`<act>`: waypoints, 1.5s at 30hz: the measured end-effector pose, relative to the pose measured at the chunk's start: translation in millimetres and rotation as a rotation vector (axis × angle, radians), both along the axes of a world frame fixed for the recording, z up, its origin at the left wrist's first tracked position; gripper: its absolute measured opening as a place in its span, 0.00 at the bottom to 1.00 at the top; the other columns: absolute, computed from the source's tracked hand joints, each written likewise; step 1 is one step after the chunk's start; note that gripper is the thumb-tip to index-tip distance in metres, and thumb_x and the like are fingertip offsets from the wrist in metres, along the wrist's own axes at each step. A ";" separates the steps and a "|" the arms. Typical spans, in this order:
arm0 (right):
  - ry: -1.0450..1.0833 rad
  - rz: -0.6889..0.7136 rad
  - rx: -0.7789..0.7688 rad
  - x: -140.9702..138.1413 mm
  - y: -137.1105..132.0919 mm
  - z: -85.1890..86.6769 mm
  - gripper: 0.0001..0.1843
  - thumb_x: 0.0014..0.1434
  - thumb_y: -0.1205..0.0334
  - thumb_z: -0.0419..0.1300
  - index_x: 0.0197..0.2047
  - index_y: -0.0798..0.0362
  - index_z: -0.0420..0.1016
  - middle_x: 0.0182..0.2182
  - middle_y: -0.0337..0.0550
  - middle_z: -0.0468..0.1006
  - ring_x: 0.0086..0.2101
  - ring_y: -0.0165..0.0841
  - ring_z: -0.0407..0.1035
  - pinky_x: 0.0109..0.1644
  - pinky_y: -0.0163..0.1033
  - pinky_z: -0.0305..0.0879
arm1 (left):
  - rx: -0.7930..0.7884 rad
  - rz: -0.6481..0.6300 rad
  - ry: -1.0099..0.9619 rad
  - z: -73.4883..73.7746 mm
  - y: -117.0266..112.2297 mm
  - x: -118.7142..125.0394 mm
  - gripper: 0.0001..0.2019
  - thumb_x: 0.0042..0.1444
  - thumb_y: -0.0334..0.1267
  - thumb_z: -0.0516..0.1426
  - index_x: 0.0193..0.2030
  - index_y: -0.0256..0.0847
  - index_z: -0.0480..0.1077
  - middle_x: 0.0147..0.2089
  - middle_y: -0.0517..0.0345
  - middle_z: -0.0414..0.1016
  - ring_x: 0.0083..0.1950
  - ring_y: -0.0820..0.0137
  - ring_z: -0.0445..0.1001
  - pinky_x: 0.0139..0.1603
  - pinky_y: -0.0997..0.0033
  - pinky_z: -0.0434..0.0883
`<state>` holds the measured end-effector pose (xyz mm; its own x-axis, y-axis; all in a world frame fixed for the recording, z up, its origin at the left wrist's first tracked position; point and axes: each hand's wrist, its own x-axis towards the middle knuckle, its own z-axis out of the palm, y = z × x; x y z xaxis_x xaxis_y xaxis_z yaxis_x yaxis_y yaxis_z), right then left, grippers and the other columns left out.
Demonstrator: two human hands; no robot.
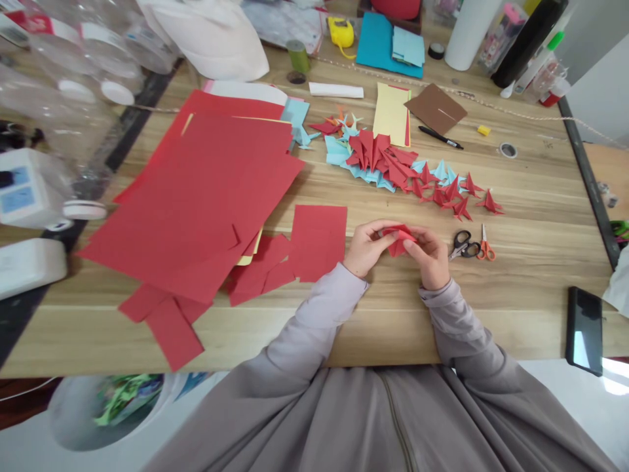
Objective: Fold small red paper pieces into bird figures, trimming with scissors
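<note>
Both of my hands meet over the wooden table, pinching a small folded red paper piece between them. My left hand grips its left side with curled fingers. My right hand holds the right side, fingers closed on the fold. A red paper square lies flat just left of my left hand. Beyond my hands, a row of finished red and light blue folded paper figures stretches across the table.
Large red sheets and red offcuts cover the left. Two pairs of scissors lie right of my hands. A phone sits at the right edge. A black pen, yellow paper, brown card and blue paper lie farther back.
</note>
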<state>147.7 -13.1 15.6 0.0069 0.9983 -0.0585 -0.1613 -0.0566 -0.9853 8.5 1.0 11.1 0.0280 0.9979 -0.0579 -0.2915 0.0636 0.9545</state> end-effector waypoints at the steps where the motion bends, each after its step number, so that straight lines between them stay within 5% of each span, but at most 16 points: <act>1: -0.002 0.004 0.008 -0.3 -0.2 0.9 0.18 0.45 0.52 0.69 0.38 0.51 0.76 0.33 0.42 0.81 0.32 0.33 0.73 0.36 0.39 0.71 | 0.012 -0.003 0.018 0.5 0.1 -0.2 0.11 0.44 0.41 0.65 0.36 0.40 0.78 0.40 0.53 0.80 0.43 0.65 0.76 0.48 0.65 0.71; 13: -0.098 -0.134 0.145 -2.7 2.3 -1.9 0.10 0.47 0.55 0.67 0.33 0.50 0.76 0.30 0.41 0.80 0.34 0.34 0.73 0.42 0.42 0.70 | 0.178 0.008 0.148 2.3 -0.2 2.1 0.07 0.45 0.32 0.62 0.33 0.39 0.79 0.36 0.53 0.80 0.38 0.69 0.75 0.41 0.68 0.71; 28: -0.137 -0.132 0.116 0.2 2.6 -1.6 0.06 0.47 0.59 0.66 0.31 0.49 0.78 0.28 0.39 0.80 0.32 0.33 0.72 0.39 0.40 0.70 | 0.231 0.020 0.182 4.0 -0.9 2.8 0.05 0.46 0.35 0.64 0.32 0.42 0.79 0.34 0.54 0.78 0.37 0.70 0.74 0.38 0.69 0.70; 34: -0.155 -0.103 0.072 -0.8 2.8 -3.8 0.08 0.48 0.57 0.66 0.33 0.50 0.78 0.29 0.39 0.80 0.31 0.32 0.72 0.39 0.39 0.70 | 0.142 0.045 0.133 2.4 -0.2 3.8 0.09 0.46 0.44 0.65 0.27 0.40 0.78 0.31 0.56 0.77 0.34 0.70 0.73 0.37 0.69 0.70; 40: -0.096 -0.115 -0.027 0.5 5.4 -0.1 0.10 0.44 0.56 0.68 0.30 0.51 0.79 0.27 0.38 0.80 0.28 0.32 0.71 0.34 0.38 0.69 | -0.125 -0.074 -0.193 -1.8 0.1 4.0 0.18 0.49 0.53 0.61 0.32 0.37 0.78 0.31 0.53 0.78 0.36 0.65 0.77 0.38 0.65 0.73; 45: -0.044 -0.084 -0.064 0.5 5.9 0.3 0.09 0.43 0.57 0.68 0.29 0.51 0.79 0.26 0.37 0.80 0.27 0.31 0.71 0.33 0.37 0.69 | -0.022 -0.060 -0.073 5.0 -2.1 0.7 0.14 0.49 0.49 0.63 0.35 0.40 0.79 0.40 0.52 0.79 0.44 0.65 0.76 0.45 0.66 0.72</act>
<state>148.2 -7.1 15.9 0.0947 0.9883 -0.1199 -0.1245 -0.1077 -0.9863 9.2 -1.1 16.1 0.0929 0.9928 -0.0756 -0.3550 0.1039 0.9291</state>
